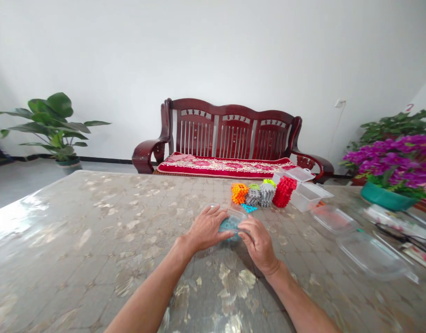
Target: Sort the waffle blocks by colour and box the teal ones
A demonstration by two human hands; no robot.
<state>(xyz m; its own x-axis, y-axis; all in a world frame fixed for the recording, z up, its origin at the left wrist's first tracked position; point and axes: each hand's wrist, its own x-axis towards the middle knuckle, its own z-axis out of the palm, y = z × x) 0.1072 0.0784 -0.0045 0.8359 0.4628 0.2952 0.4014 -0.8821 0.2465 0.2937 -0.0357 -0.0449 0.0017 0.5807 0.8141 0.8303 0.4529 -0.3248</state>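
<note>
A clear plastic box [230, 224] with blue pieces showing inside lies on the table in front of me. My left hand [210, 224] spans its left side, with the fingers over the top and the thumb along the near edge. At the right end, my right hand [256, 241] grips the rim between thumb and bent fingers. Just beyond the box lies a flat blue interlocking piece [249, 208]. Behind that stand stacks of such plastic pieces: orange [239, 193], dark grey [253, 197], light grey [267, 194] and red [284, 191]. The underside of the box is hidden.
Clear open containers [305, 196] stand right of the red stack. Clear lids [372, 254] lie nearer on the right, by glasses [395, 233] and a teal pot [386, 198] of purple flowers. Across the patterned table [129, 240] is a wooden bench [234, 132].
</note>
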